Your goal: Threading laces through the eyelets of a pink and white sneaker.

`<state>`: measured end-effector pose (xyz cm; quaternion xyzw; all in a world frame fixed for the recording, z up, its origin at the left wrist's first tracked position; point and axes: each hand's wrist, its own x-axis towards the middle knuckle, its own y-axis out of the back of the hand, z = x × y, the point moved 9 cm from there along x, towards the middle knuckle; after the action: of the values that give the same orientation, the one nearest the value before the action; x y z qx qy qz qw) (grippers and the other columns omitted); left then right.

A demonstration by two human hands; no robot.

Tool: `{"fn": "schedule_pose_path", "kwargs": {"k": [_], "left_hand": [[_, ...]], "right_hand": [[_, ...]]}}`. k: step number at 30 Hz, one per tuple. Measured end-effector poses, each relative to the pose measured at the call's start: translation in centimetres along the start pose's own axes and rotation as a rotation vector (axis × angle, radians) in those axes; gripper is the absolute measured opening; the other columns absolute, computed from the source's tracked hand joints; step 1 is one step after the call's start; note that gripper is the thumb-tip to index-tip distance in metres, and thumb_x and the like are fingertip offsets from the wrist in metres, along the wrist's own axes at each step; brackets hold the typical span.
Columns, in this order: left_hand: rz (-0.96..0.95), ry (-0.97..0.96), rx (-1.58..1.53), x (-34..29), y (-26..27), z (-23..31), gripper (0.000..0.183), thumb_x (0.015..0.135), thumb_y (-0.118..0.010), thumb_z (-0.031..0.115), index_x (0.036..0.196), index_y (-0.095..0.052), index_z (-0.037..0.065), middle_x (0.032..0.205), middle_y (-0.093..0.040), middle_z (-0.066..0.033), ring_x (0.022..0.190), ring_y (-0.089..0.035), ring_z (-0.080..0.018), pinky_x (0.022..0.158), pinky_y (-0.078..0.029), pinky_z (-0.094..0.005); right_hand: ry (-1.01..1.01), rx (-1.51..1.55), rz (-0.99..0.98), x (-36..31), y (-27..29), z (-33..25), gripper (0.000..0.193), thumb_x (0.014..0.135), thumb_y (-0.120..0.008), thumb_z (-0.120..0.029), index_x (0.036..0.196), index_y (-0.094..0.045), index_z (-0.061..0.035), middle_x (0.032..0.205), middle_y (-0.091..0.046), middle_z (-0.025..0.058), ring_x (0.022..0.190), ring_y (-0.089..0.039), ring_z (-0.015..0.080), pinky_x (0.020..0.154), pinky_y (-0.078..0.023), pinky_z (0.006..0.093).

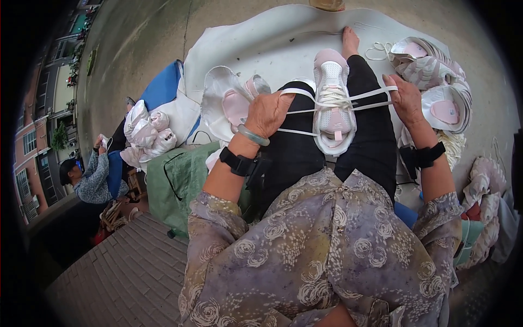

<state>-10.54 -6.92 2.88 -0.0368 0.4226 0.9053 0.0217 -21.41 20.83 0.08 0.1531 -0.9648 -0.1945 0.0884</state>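
A white and pale pink sneaker (331, 70) rests between my thighs, its toe pointing away from me. White shoelace (377, 92) runs through its eyelets, and long strands stretch out to both sides. My left hand (267, 113) is closed around the strands on the left, fingers curled, with a bracelet at the wrist. On the right, my right hand (407, 100) pinches the other strands between thumb and fingers. The strands look fairly taut above the tongue. Both hands are apart from the shoe itself.
Nested silver-lined shoe uppers (422, 68) are stacked at the right, and more uppers (235, 106) lie beside my left hand. A white sheet (261, 46) covers the ground ahead. A green sack (182, 182) sits at my left; another person (101, 180) sits beyond pinkish-white bundles (147, 133).
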Motion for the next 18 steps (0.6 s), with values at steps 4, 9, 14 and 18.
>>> {"fn": "schedule_pose_path", "kwargs": {"k": [4,9,14,18], "left_hand": [[0.181,0.108,-0.216,-1.3,3.3,-2.0,0.048,0.089,-0.043,0.042,0.068,-0.054,0.001,0.053,-0.05,-0.0049,0.049,-0.05,-0.0172,0.047,-0.039,-0.0333],[0.326,0.249,-1.218,-0.8,1.2,-1.3,0.042,0.091,-0.04,0.041,0.074,-0.052,0.004,0.046,-0.034,0.0017,0.04,-0.034,-0.0071,0.039,-0.03,-0.0217],[0.125,0.081,-0.308,-1.9,1.3,-2.1,0.05,0.088,-0.038,0.048,0.067,-0.053,0.005,0.048,-0.047,-0.0076,0.043,-0.048,-0.0245,0.043,-0.038,-0.0341],[0.207,0.006,0.325,-4.3,7.5,-2.5,0.034,0.083,-0.049,0.041,0.072,-0.059,0.01,0.062,-0.055,-0.0164,0.06,-0.053,-0.0389,0.052,-0.041,-0.045]], "right_hand": [[-0.236,0.067,0.107,-0.7,4.3,4.6,0.042,0.091,-0.04,-0.04,0.079,-0.059,-0.0036,0.058,-0.048,0.0002,0.048,-0.044,0.0083,0.046,-0.036,0.0248],[-0.61,1.07,0.155,-3.8,-0.6,1.9,0.045,0.092,-0.035,-0.042,0.087,-0.056,-0.0023,0.051,-0.036,-0.0031,0.039,-0.026,0.0053,0.04,-0.025,0.0201],[-0.277,0.195,0.039,-2.7,3.8,1.4,0.044,0.091,-0.037,-0.04,0.083,-0.056,-0.0018,0.055,-0.048,0.0048,0.044,-0.042,0.0146,0.046,-0.035,0.0275],[-0.178,-0.537,0.051,-3.0,9.5,-1.2,0.019,0.082,-0.057,-0.021,0.083,-0.056,-0.0017,0.066,-0.056,0.0095,0.06,-0.054,0.0171,0.056,-0.041,0.0279]]}}
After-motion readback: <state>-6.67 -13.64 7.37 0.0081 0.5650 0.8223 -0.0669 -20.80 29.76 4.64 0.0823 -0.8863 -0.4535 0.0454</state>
